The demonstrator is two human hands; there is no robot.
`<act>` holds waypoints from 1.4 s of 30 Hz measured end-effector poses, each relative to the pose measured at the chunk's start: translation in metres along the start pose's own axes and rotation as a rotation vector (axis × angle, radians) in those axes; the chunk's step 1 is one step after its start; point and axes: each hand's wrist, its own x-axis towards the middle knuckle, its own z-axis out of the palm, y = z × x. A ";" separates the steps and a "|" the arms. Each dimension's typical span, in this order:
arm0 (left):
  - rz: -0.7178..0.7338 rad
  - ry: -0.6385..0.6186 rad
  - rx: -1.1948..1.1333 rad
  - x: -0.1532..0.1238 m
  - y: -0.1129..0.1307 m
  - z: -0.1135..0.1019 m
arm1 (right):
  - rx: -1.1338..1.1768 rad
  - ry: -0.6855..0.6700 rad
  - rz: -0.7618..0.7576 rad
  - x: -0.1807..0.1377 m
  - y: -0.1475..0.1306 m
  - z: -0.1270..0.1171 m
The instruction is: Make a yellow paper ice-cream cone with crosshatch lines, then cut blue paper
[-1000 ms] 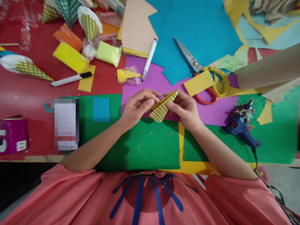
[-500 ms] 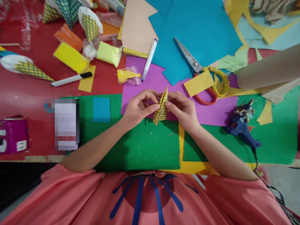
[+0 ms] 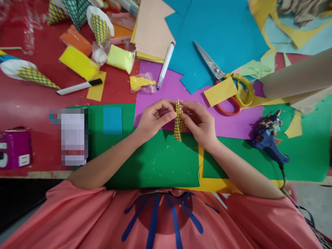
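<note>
Between my hands is a small yellow paper cone (image 3: 177, 126) with a dark grid pattern, its point facing away from me. My left hand (image 3: 158, 116) pinches its left side between thumb and fingers. From the right, my right hand (image 3: 201, 122) presses its thumb on the cone's side, the other fingers curled behind it. The cone is held over the line where a purple sheet (image 3: 228, 126) meets a green sheet (image 3: 155, 162). Part of the cone's far side is hidden by my fingers.
Open scissors (image 3: 216, 71) lie beyond my right hand, a yellow paper strip (image 3: 220, 91) across their handles. A blue glue gun (image 3: 267, 138) with a cord rests at right. Markers (image 3: 166, 65), clay packets (image 3: 79, 63) and more patterned cones (image 3: 101, 29) lie at the back left.
The cone has shifted slightly left and turned, showing a narrower front with a flap on its right. My right hand has moved a little left with it.
</note>
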 end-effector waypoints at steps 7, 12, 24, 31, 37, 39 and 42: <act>-0.056 0.071 -0.037 -0.001 -0.003 0.000 | -0.086 -0.011 -0.073 -0.001 -0.005 0.000; -0.083 0.117 -0.079 -0.001 -0.008 -0.002 | -0.126 -0.019 -0.118 -0.002 -0.005 0.000; -0.145 0.166 -0.060 -0.001 -0.009 -0.004 | -0.232 -0.040 -0.238 -0.007 -0.003 0.000; -0.096 0.161 -0.052 -0.001 -0.009 -0.005 | -0.289 -0.017 -0.322 -0.007 -0.001 0.001; -0.049 0.187 0.036 0.000 -0.005 -0.004 | -0.346 -0.012 -0.347 -0.007 0.000 0.002; -0.023 0.193 0.063 0.000 -0.003 -0.004 | -0.352 -0.012 -0.357 -0.007 0.000 0.002; -0.004 0.214 0.108 0.000 -0.002 -0.004 | -0.368 -0.019 -0.363 -0.007 0.001 0.002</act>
